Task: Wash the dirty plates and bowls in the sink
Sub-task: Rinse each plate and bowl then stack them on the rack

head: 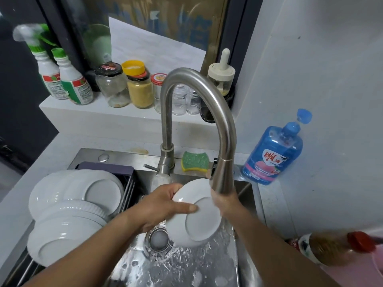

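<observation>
So the white plate (194,214) is held tilted over the sink (178,264), underside facing the camera, right under the faucet head (222,175). Left hand (163,206) is clamped on its left rim, thumb across the back. Right hand (224,200) sits at the right edge behind the spout, can't tell its grip. Stack of white plates (72,206) sits on the rack to the left.

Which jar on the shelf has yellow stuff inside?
The jar with the yellow cap, second from the left. It is filled with yellow powder; the black-lidded jar beside it is nearly empty.
</observation>
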The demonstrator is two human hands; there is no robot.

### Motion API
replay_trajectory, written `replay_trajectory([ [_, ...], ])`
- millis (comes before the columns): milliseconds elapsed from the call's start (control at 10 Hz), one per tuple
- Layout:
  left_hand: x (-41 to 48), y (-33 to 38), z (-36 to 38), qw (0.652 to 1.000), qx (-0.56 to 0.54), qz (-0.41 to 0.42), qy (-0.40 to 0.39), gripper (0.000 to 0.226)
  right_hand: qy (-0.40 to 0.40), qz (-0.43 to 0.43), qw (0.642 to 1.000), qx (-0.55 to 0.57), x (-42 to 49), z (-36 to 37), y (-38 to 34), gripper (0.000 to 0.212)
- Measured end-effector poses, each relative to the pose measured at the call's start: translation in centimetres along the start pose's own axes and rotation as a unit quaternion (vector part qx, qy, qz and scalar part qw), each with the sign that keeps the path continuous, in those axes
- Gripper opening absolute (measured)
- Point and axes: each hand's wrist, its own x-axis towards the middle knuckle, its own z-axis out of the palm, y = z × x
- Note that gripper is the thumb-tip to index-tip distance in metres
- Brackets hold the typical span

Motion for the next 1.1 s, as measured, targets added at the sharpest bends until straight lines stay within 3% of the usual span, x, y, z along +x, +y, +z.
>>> replay_trajectory([
  [100, -0.2, -1.3, 1.1, 0.996, -0.076, 0.025, 0.038, 0.04, 0.008, 0.08, 0.973, 0.217, -1.6, 0.6, -1.6, 0.011],
  [200, -0.6, -3.1, 2.0, 0.979, -0.186, 0.044, 0.073, 0.045, 0.035, 0.065, 0.99, 0.119, -2.0, 0.5, -0.8, 0.031],
  [300, -0.8, -4.1, 2.4, 0.953, -0.283, 0.056, 0.096, 0.048, 0.069, 0.12, 0.983, 0.118, 0.2, 0.4, 2.7, 0.018],
  [400, -1.0, -4.8, 2.0, 0.928, -0.361, 0.059, 0.07, 0.05, 0.002, 0.186, 0.966, 0.181, 1.6, 0.4, 4.5, 0.054],
  [500, -1.4, -5.4, 1.3, 0.941, -0.332, 0.01, 0.06, 0.071, -0.001, 0.156, 0.971, 0.179, -0.2, 0.6, 2.8, 0.038],
  [600, -1.5, -5.7, 0.8, 0.938, -0.332, -0.096, 0.015, 0.074, 0.04, 0.093, 0.981, 0.166, -1.4, 0.6, 1.1, 0.023],
  [700, -0.6, -6.1, -0.2, 0.871, -0.444, -0.209, -0.033, 0.095, 0.044, 0.024, 0.984, 0.169, -2.1, 0.6, 0.7, 0.023],
  [800, -0.4, -5.4, -0.3, 0.805, -0.539, -0.243, -0.046, 0.054, 0.022, -0.046, 0.994, 0.098, -2.9, 0.2, 0.8, 0.023],
  [900, -0.3, -6.0, -0.3, 0.82, -0.523, -0.23, -0.014, 0.05, -0.024, -0.055, 0.997, 0.045, -2.8, -0.8, 2.2, 0.033],
  [1100, 0.0, -9.0, 0.1, 0.915, -0.366, -0.17, 0.028, 0.052, -0.103, -0.022, 0.994, -0.042, -3.8, -3.3, 4.1, 0.016],
])
